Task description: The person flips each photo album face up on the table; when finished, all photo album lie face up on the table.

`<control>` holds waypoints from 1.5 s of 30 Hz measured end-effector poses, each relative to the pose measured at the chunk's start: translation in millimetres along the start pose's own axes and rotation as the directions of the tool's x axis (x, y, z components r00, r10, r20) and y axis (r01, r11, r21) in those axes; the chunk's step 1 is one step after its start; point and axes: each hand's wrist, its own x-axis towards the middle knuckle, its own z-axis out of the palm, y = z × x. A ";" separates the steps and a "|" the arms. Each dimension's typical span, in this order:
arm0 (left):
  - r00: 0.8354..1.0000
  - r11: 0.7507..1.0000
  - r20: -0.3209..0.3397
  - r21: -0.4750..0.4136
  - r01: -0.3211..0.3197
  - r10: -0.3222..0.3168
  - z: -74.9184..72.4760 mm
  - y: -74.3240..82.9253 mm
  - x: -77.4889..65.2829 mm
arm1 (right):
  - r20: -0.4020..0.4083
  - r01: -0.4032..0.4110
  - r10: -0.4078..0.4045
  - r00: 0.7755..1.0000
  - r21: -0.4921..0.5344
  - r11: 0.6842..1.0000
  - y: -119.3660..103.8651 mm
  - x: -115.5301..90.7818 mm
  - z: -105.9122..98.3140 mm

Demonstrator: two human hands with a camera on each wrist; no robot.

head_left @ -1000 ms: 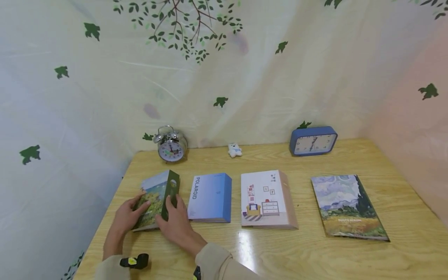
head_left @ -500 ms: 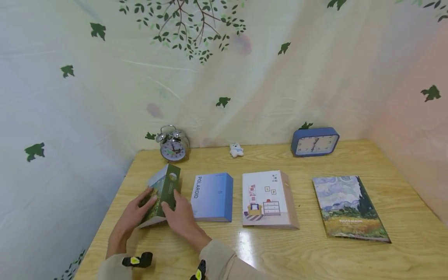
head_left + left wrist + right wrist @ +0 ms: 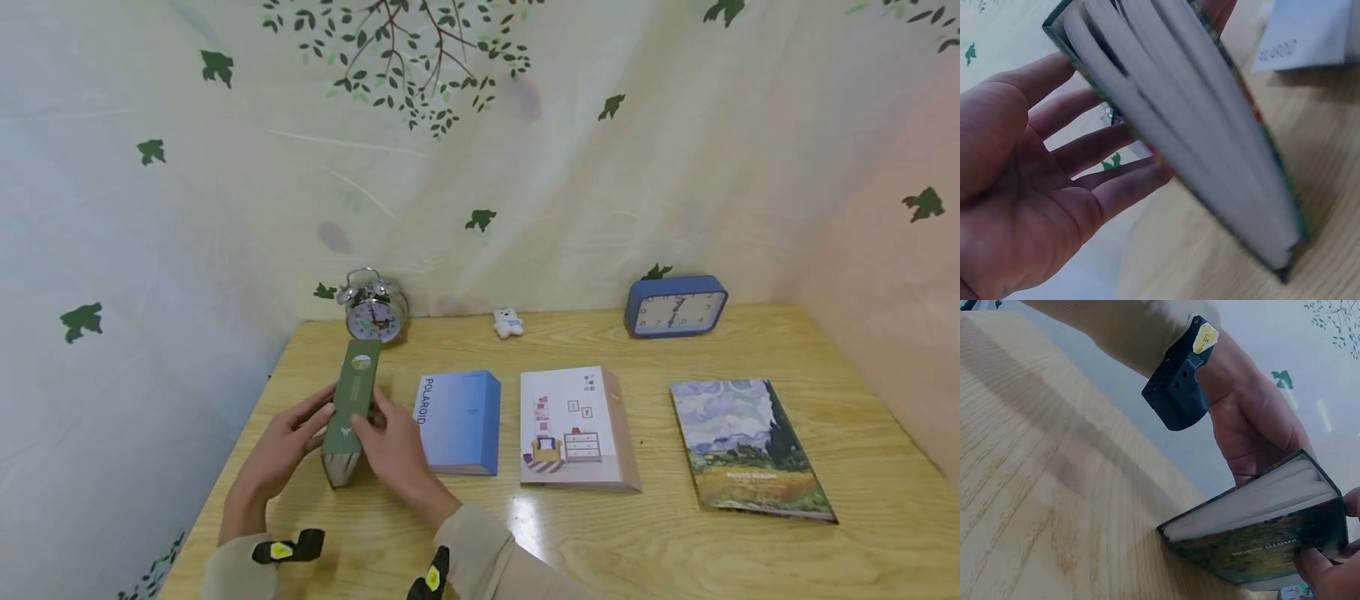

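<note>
Tipped further up since the earlier frame, the green album (image 3: 351, 408) sits spine uppermost, left of the blue POLAROID album (image 3: 453, 421), between both hands. The left hand (image 3: 272, 454) touches its far cover, fingers straightened; the right hand (image 3: 401, 442) pinches its near spine edge.

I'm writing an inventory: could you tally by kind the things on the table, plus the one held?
Albums: 4 (green-spined album, blue album, white album, landscape-covered album)
Clocks: 2 (silver twin-bell clock, blue-framed clock)
Figures: 1 (white bear figure)
Total: 7
</note>
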 end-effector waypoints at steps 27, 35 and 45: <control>0.972 0.955 -0.216 0.295 -0.022 0.089 -29.5 14.7 -19.7 | 0.251 0.057 0.042 0.967 -0.376 0.925 28.1 -1.3 20.0; 0.972 0.919 -0.234 0.387 0.079 0.015 -37.4 8.6 -22.8 | 0.277 0.028 0.089 0.957 -0.392 0.920 36.5 -5.0 25.3; 0.968 0.893 -0.166 0.382 0.238 -0.187 -41.1 -16.3 -22.2 | 0.143 -0.061 0.125 0.982 -0.385 0.921 41.2 -7.3 30.8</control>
